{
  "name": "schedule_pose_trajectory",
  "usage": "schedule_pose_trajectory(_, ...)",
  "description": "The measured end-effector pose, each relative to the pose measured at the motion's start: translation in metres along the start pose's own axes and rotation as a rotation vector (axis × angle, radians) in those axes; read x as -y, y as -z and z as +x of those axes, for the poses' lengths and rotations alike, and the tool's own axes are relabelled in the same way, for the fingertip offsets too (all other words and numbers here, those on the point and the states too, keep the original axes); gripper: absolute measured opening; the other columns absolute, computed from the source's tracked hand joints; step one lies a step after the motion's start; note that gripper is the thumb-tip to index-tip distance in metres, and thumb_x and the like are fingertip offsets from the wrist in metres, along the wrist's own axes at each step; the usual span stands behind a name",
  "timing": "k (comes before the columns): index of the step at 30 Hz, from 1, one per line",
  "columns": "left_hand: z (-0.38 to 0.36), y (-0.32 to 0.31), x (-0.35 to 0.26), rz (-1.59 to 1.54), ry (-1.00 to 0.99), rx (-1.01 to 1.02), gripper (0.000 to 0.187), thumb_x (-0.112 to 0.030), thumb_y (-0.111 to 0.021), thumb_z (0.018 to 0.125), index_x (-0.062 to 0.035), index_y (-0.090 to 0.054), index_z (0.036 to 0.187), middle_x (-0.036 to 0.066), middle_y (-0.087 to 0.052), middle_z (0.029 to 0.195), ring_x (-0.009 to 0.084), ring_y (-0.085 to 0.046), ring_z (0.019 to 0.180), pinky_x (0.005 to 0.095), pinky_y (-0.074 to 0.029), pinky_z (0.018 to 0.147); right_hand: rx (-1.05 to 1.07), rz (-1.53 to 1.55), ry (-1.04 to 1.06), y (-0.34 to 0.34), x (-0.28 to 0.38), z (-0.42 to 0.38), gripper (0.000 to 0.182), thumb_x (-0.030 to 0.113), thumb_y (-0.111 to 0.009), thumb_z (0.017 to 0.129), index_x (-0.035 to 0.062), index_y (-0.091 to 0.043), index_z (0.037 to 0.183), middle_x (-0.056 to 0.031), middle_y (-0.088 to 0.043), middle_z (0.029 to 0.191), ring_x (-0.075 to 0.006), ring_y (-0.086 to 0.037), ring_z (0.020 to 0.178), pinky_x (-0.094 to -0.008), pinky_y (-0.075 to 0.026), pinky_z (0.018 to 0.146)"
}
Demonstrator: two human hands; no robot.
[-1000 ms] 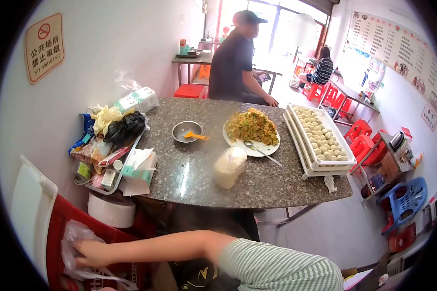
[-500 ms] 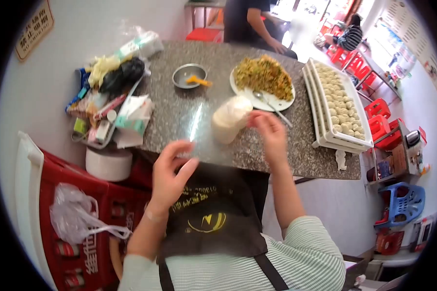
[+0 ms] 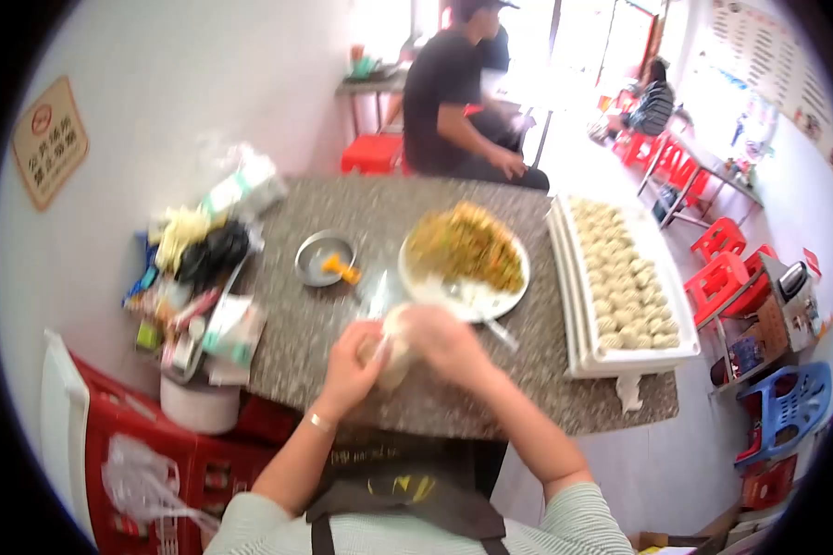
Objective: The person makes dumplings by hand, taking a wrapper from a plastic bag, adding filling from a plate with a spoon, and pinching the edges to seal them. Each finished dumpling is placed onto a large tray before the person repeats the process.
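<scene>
A pale, soft-looking stack of what appear to be round dough wrappers [image 3: 396,368] stands at the near side of the stone-topped table [image 3: 342,208]. My left hand [image 3: 354,365] is closed against its left side, fingers curled round the edge. Over its top and right lies my right hand [image 3: 444,344], smeared by motion, so its fingers cannot be made out. Just beyond is a white plate [image 3: 518,294] heaped with chopped yellow-green filling [image 3: 467,245]. A spoon [image 3: 497,331] rests on the plate's near rim. To the left sits a metal bowl [image 3: 313,248] with an orange-handled tool [image 3: 341,269].
Stacked white trays [image 3: 565,319] of small pleated buns [image 3: 625,287] line the table's right side. Bags and packets [image 3: 208,250] crowd the left end. A red crate [image 3: 171,462] stands below left. A seated person [image 3: 444,102] is beyond the table.
Both hands have come together at the wrapper stack; the left was open and apart from it. The camera view has tilted up, so the table sits lower in the picture.
</scene>
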State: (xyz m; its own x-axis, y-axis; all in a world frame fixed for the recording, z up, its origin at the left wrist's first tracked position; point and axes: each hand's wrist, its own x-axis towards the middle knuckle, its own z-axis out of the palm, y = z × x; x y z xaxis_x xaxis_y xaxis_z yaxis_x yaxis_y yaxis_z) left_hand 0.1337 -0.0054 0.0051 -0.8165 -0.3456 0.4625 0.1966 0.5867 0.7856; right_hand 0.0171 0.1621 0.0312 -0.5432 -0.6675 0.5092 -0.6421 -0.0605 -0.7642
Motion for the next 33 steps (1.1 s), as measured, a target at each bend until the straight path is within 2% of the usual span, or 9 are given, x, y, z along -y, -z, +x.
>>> schedule_pose_trajectory(3,0.0,0.014,-0.001,-0.266,0.105,0.114,0.02,-0.009,-0.066,0.084,-0.0018,-0.064,0.102,0.012,-0.06,0.118,0.0246,-0.056,0.112,0.0344,-0.043,0.097,0.158,-0.183,0.267,-0.012,-0.001,0.017,0.031,0.017,-0.07,0.081,0.0082,-0.064,0.11,-0.0118,-0.064,0.106,-0.0326,-0.059,0.101,-0.0418,-0.044,0.092)
schedule_pose_trajectory(9,0.005,0.015,0.002,-0.462,0.263,0.165,0.014,-0.009,-0.058,0.091,-0.0002,-0.067,0.097,0.01,-0.058,0.119,0.0192,-0.053,0.113,0.032,-0.041,0.099,0.058,-0.279,0.208,-0.031,0.01,0.016,0.024,0.022,-0.072,0.08,0.0083,-0.063,0.097,-0.0104,-0.063,0.099,-0.0295,-0.059,0.097,-0.0417,-0.042,0.094)
schedule_pose_trajectory(12,0.006,0.018,0.005,-0.456,0.259,0.184,0.016,-0.01,-0.057,0.093,0.0003,-0.069,0.097,0.011,-0.056,0.12,0.0192,-0.053,0.112,0.0306,-0.04,0.098,-0.06,-0.399,0.277,-0.032,0.012,0.016,0.024,0.026,-0.072,0.079,0.0083,-0.06,0.09,-0.0084,-0.062,0.093,-0.0285,-0.059,0.092,-0.0416,-0.041,0.09)
schedule_pose_trajectory(14,0.006,0.021,0.004,-0.492,0.263,0.21,0.016,-0.01,-0.058,0.092,0.0001,-0.069,0.097,0.011,-0.056,0.122,0.0194,-0.053,0.113,0.0309,-0.041,0.098,-0.146,-0.498,0.149,-0.028,0.019,0.015,0.024,0.029,-0.072,0.078,0.0098,-0.059,0.084,-0.0058,-0.059,0.085,-0.0265,-0.057,0.084,-0.04,-0.04,0.082)
schedule_pose_trajectory(19,0.007,0.025,-0.001,-0.502,0.192,0.239,0.015,-0.009,-0.061,0.09,-0.0006,-0.069,0.099,0.011,-0.055,0.124,0.0197,-0.053,0.114,0.0317,-0.042,0.097,-0.063,-0.547,0.185,-0.035,0.033,0.017,0.023,0.028,-0.071,0.079,0.0109,-0.057,0.072,-0.0035,-0.054,0.076,-0.0241,-0.054,0.077,-0.0391,-0.039,0.075)
schedule_pose_trajectory(22,0.009,0.026,-0.006,-0.516,0.24,0.21,0.015,-0.008,-0.065,0.086,-0.0021,-0.068,0.1,0.012,-0.056,0.123,0.0221,-0.054,0.114,0.0335,-0.043,0.097,-0.049,-0.541,0.131,-0.038,0.028,0.017,0.02,0.024,-0.07,0.079,0.0098,-0.058,0.071,-0.0042,-0.055,0.076,-0.0246,-0.055,0.079,-0.039,-0.039,0.076)
schedule_pose_trajectory(27,0.01,0.025,-0.006,-0.272,0.01,0.193,0.014,-0.007,-0.066,0.084,-0.0033,-0.066,0.097,0.014,-0.059,0.119,0.0288,-0.058,0.112,0.0367,-0.044,0.096,-0.068,-0.203,0.111,-0.029,0.051,0.021,0.012,0.012,-0.067,0.082,0.0056,-0.06,0.074,-0.0066,-0.058,0.078,-0.0253,-0.056,0.079,-0.0364,-0.042,0.078)
schedule_pose_trajectory(30,0.013,0.022,-0.011,-0.296,0.068,0.202,0.013,-0.006,-0.066,0.083,-0.0021,-0.066,0.096,0.014,-0.061,0.115,0.0289,-0.059,0.11,0.0359,-0.045,0.095,-0.06,0.031,-0.124,-0.019,0.055,0.024,0.01,0.009,-0.066,0.083,0.0035,-0.06,0.076,-0.0076,-0.06,0.081,-0.0248,-0.057,0.08,-0.0351,-0.044,0.076)
schedule_pose_trajectory(33,0.016,0.024,-0.01,-0.301,0.066,0.213,0.013,-0.006,-0.066,0.083,-0.0013,-0.066,0.095,0.014,-0.062,0.113,0.0282,-0.06,0.107,0.0353,-0.046,0.094,0.04,0.067,-0.066,-0.008,0.039,0.017,0.006,0.008,-0.065,0.084,0.0027,-0.063,0.084,-0.0099,-0.063,0.088,-0.0249,-0.059,0.083,-0.033,-0.046,0.074)
